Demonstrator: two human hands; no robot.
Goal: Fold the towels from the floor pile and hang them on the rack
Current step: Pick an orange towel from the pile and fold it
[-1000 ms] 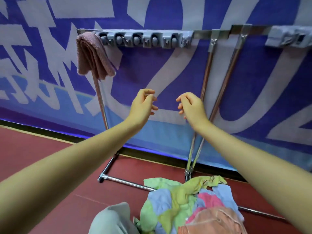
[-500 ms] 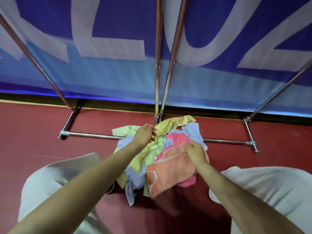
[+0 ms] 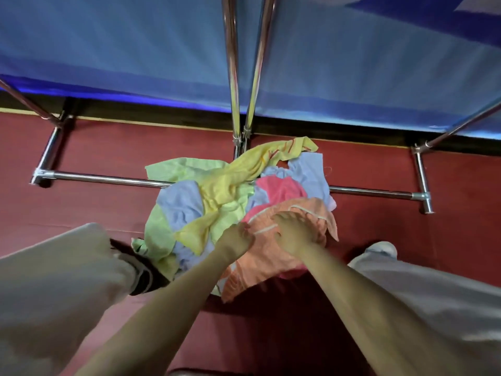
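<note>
The towel pile point(image 3: 230, 210) lies on the red floor point(image 3: 108, 207), draped over the rack's low chrome crossbar point(image 3: 108, 180), and serves as the landmark here. To its left, the person's pale trouser leg point(image 3: 54, 280) and a dark shoe point(image 3: 143, 278) sit just beside the pile, the shoe touching the light green towel point(image 3: 157, 234). On the pile's left half lie a pale blue towel point(image 3: 181, 204) and a yellow towel point(image 3: 225, 185) that runs diagonally up towards the rack's two central uprights point(image 3: 238, 77).

At the pile's near edge, the left hand point(image 3: 235, 238) rests on the orange towel point(image 3: 260, 264), fingers curled down into the cloth at its left border; whether they pinch it cannot be told. Just right of it, the right hand point(image 3: 295, 232) lies atop the same orange towel, fingers bent and slightly spread, pressing or gathering the fabric. A pink towel point(image 3: 279, 188) shows just beyond the hands. Right of the pile stand the other trouser leg point(image 3: 433, 308) and a white shoe point(image 3: 379, 249), apart from the towels. Behind the pile hangs a blue banner point(image 3: 135, 50).
</note>
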